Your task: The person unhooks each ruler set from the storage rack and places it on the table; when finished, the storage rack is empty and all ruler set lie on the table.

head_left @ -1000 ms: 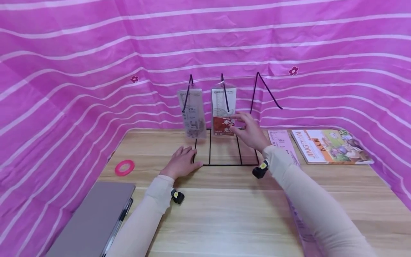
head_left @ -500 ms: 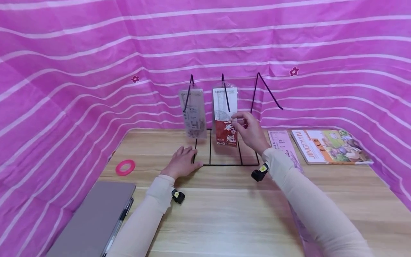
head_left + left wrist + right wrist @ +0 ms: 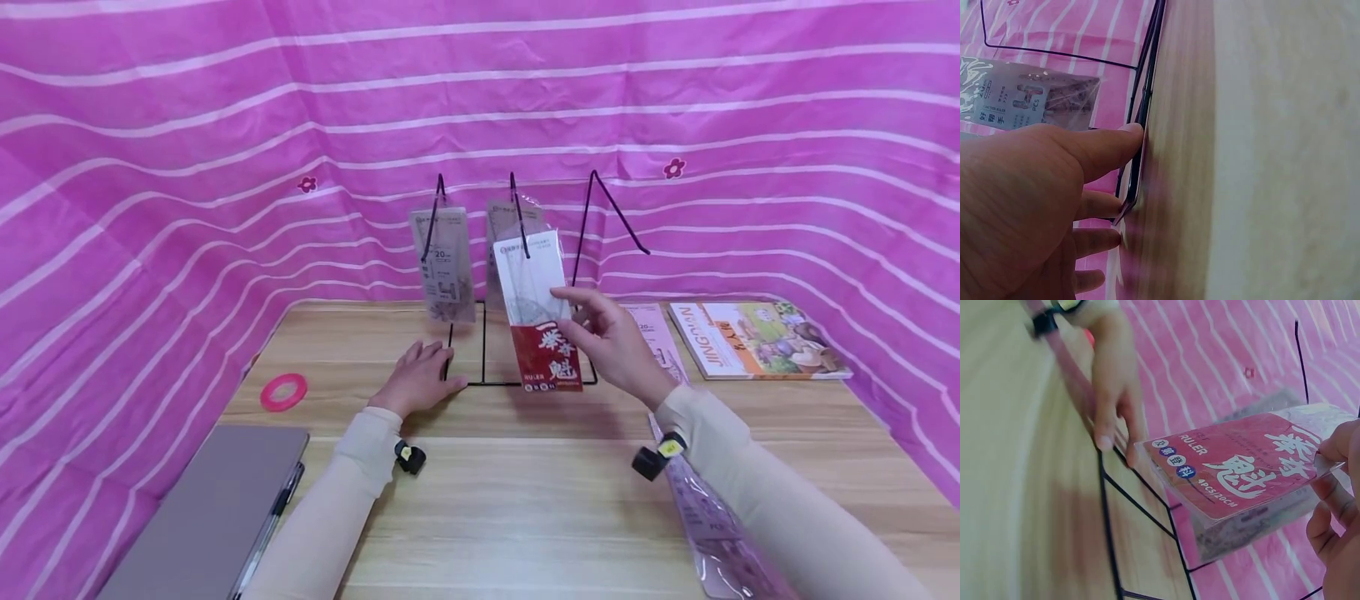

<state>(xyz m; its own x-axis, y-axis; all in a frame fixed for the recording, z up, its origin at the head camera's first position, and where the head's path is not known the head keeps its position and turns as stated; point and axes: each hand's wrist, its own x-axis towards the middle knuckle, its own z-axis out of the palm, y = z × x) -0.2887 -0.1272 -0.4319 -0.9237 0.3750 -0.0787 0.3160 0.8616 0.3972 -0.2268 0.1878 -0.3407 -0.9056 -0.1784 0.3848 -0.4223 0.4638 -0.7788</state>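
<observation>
Change: since the earlier head frames the red-and-white ruler pack (image 3: pixel 537 321) has come forward along its hook, toward the person, with the right hand (image 3: pixel 611 342).
Head view, hands: right hand pinches the pack's right edge; left hand (image 3: pixel 417 379) lies flat, fingers relaxed, on the wire rack (image 3: pixel 525 379) base.
Head view, count: three hooks; one grey ruler pack (image 3: pixel 442 262) on the left hook, two packs on the middle hook, none on the right; one pink ruler pack (image 3: pixel 660 333) on the bench (image 3: pixel 525 492); one book (image 3: pixel 757 337); one tape ring (image 3: pixel 284 391); one notebook (image 3: pixel 202 517) with pen.
Left wrist view: thumb (image 3: pixel 1110 144) touches the rack's base wire.
Right wrist view: fingers (image 3: pixel 1335 447) clamp the pack marked RULER.
Risk: the pack's hole may snag on the hook tip, tugging the rack; the rear pack may be dragged along.
</observation>
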